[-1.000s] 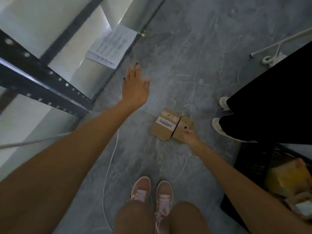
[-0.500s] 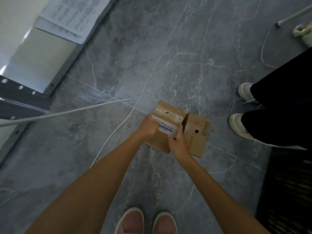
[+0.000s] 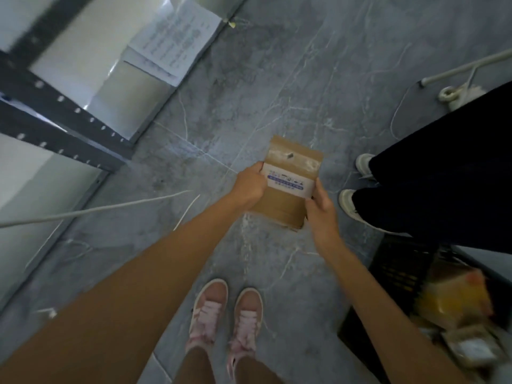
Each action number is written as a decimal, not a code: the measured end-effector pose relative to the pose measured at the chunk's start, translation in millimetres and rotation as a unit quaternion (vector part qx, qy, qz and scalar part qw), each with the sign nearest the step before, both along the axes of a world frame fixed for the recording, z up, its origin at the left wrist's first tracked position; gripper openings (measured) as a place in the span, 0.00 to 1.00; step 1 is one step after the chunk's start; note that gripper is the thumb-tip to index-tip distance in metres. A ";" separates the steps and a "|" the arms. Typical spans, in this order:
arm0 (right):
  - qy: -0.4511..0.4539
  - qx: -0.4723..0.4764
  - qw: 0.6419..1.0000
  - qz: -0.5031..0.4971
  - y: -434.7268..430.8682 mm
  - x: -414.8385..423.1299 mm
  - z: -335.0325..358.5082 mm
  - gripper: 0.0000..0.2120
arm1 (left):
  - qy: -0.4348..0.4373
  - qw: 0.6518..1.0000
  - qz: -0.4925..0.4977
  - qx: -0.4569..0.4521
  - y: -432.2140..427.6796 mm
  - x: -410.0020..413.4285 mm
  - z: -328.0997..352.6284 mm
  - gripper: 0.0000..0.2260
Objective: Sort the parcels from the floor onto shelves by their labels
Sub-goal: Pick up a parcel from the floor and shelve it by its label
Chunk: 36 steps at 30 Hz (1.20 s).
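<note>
We note a matt brown cardboard parcel (image 3: pixel 285 195) with a white paper label (image 3: pixel 289 182), a smooth grey veined stone-look floor (image 3: pixel 249 79), and dark perforated metal shelf posts (image 3: pixel 63 128).

A cardboard parcel (image 3: pixel 288 187) is held above the floor (image 3: pixel 277 79) in the middle of the view, with the left hand (image 3: pixel 249 184) on its left edge and the right hand (image 3: pixel 321 209) on its right edge. A label (image 3: pixel 289 180) lies across the parcel's top face, between the two hands. Below the parcel, nearer the camera, stand the person's own two shoes (image 3: pixel 227 314). To the left is a metal shelf rack (image 3: pixel 55 112), and a sheet of paper (image 3: pixel 177 40) lies on its low shelf. To the right stands another person (image 3: pixel 432 173), close beside the parcel. At the lower right is a crate (image 3: pixel 393 273) with more parcels (image 3: pixel 460 306) in it.
</note>
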State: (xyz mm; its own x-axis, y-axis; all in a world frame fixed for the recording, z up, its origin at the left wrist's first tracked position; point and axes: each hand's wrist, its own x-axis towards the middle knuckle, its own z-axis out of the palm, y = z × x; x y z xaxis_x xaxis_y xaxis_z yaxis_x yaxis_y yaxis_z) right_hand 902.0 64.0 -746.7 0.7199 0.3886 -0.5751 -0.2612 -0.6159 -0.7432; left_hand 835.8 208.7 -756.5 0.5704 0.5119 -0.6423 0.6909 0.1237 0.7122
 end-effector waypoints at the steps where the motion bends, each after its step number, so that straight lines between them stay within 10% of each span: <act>1: -0.011 0.010 1.000 0.001 -3.1 1.0 22.0 0.26 | -0.012 1.000 -0.001 0.007 -0.7 -1.9 22.3 0.17; 36: -0.179 0.339 0.920 0.082 60.5 -61.0 645.5 0.31 | -0.246 0.949 0.044 0.194 66.9 -94.2 678.9 0.15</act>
